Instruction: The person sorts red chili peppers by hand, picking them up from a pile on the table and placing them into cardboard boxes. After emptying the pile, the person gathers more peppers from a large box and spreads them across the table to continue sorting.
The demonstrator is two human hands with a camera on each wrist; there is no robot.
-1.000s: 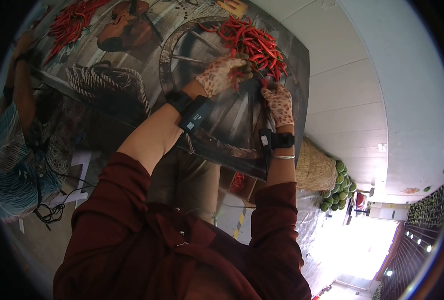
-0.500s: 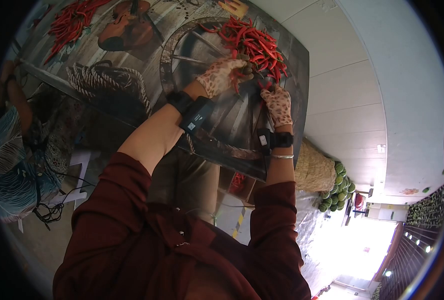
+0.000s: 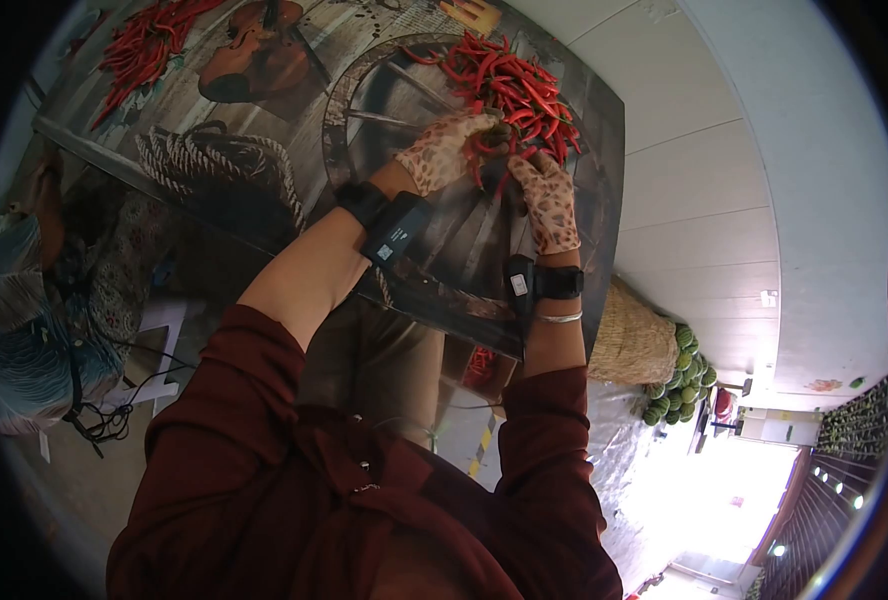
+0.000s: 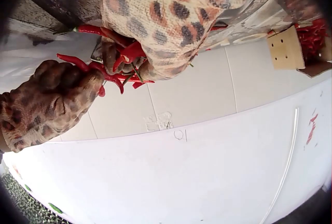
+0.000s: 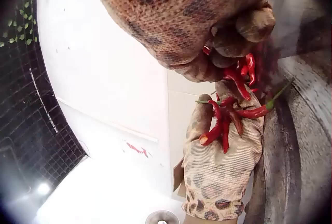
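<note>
Both hands wear leopard-spotted gloves with dark, stained fingertips. My left hand [image 3: 446, 152] holds several red chillies [image 5: 225, 125], which lie across its palm and fingers with some green stems sticking out. Close beside it, my right hand [image 3: 546, 200] pinches a red chilli [image 4: 78, 62] between thumb and fingers. In the right wrist view the right hand [image 5: 192, 27] hangs just over the left palm, overlapping the chillies there. Right beyond the fingertips is a heap of red chillies [image 3: 514, 85] on the printed tabletop [image 3: 364, 150].
Another pile of red chillies [image 3: 149, 45] lies at the table's far left, near a second person's arm [image 3: 49, 215]. A cardboard box [image 4: 285, 50] with red chillies stands below. To the right are a white wall [image 3: 694, 180], a woven basket [image 3: 629, 335] and stacked green melons [image 3: 679, 380].
My right hand has moved left from the heap's lower edge to beside my left hand, with a red chilli in its fingers. The left hand has stayed nearly in place.
</note>
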